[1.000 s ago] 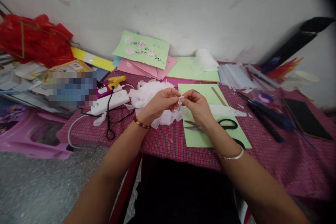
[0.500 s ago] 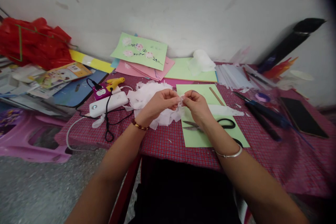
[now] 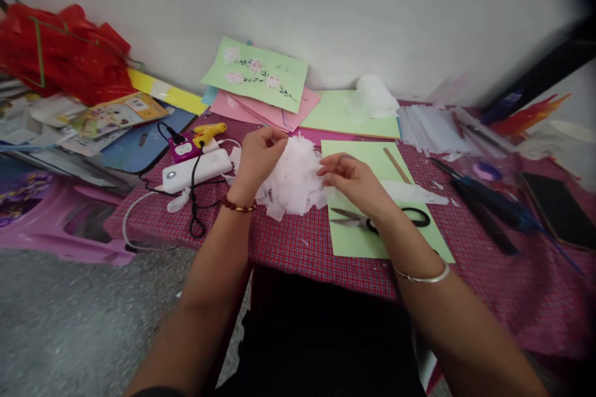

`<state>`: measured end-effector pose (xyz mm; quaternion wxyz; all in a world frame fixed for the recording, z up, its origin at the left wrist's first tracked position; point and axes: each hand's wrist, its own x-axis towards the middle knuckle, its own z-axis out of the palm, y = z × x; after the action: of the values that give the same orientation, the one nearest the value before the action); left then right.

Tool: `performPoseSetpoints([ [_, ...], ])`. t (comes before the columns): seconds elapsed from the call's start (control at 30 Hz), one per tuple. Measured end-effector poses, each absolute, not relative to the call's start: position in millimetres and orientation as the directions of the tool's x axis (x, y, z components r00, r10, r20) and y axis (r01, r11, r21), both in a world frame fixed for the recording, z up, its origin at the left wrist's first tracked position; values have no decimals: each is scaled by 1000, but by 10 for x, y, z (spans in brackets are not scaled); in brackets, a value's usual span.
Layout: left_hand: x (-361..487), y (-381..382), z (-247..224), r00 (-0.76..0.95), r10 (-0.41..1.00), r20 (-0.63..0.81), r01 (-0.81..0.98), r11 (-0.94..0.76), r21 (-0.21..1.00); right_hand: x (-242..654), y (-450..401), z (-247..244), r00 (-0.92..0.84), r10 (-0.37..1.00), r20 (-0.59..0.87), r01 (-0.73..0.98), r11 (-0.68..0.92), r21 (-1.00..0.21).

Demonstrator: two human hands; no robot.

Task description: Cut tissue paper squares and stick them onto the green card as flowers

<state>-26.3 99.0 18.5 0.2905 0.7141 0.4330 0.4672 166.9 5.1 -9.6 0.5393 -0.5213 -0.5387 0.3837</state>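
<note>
A heap of thin white paper pieces (image 3: 298, 181) lies on the checked tablecloth between my hands. My left hand (image 3: 261, 158) is over the heap's left side, thumb and fingers pinched together; anything between them is too small to make out. At the heap's right edge, my right hand (image 3: 351, 181) has its fingers loosely apart with nothing visible in them. Under the right wrist, black-handled scissors (image 3: 349, 218) rest on a light green sheet (image 3: 361, 247). A white paper strip (image 3: 414, 192) and a thin brown stick (image 3: 397, 165) also lie on that sheet.
Left of the heap are a white power bank (image 3: 198, 170), a purple socket block (image 3: 182, 147), a yellow glue gun (image 3: 209, 133) and loose black cables. A green card with flowers (image 3: 261, 74) leans at the back. Pliers (image 3: 488, 198) and a dark phone (image 3: 561, 208) lie right.
My hands have parted: the left moved left and up, the right slightly right. The small white paper piece between them no longer shows there. The view has shifted a little.
</note>
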Motion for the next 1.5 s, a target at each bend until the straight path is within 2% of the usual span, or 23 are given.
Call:
performPoseSetpoints([
  [0.07,-277,1030,172,169,861,480,381,-506,774,1680,10,-60,19,978,206,275,193,-942],
  [0.17,-307,1104,136,116,827,550,434,-540,721,1824,-96,30,65,962,264,471,204,-858],
  [0.23,-335,1158,100,104,819,564,452,-544,707,1981,-200,88,41,968,246,587,176,-790],
  [0.33,-364,1209,46,83,822,563,432,-539,723,2227,-394,125,-8,976,218,731,154,-665],
  [0.43,-371,1227,21,45,868,495,404,-469,785,2446,-605,82,-61,982,181,802,156,-577],
  [0.57,-404,1279,21,-95,890,446,381,-382,842,2715,-843,-56,-119,977,178,797,201,-569],
  [0.67,-473,1342,-3,-172,879,445,401,-350,847,2839,-928,-149,-52,973,223,771,181,-611],
  [0.87,-567,1434,-44,-164,874,457,552,-303,777,2859,-938,-170,7,957,291,716,198,-669],
  [1.0,-568,1317,109,-139,833,536,644,-335,688,2875,-900,-219,52,967,251,704,143,-696],
  [1.07,-536,1081,235,-201,810,551,621,-330,711,2882,-886,-253,64,976,208,706,103,-700],
  [1.1,-506,917,296,-173,836,521,605,-328,726,2882,-882,-266,65,980,186,708,87,-701],
  [1.17,-420,525,379,67,926,372,601,-335,726,2876,-878,-282,47,986,160,714,79,-696],
  [1.23,-319,116,366,389,897,208,610,-421,672,2866,-879,-286,5,988,157,716,107,-690],
  [1.27,-274,-66,315,468,875,126,641,-434,634,2861,-883,-285,-19,986,164,715,127,-687],
  [1.33,-212,-333,143,496,865,75,690,-445,571,2852,-893,-282,-60,982,182,704,171,-689],
  [1.43,-195,-441,-144,357,930,82,791,-348,504,2844,-915,-284,-96,978,186,681,201,-705],
  [1.5,-213,-372,-250,267,959,101,819,-280,501,2848,-930,-292,-103,978,182,676,203,-709],
])
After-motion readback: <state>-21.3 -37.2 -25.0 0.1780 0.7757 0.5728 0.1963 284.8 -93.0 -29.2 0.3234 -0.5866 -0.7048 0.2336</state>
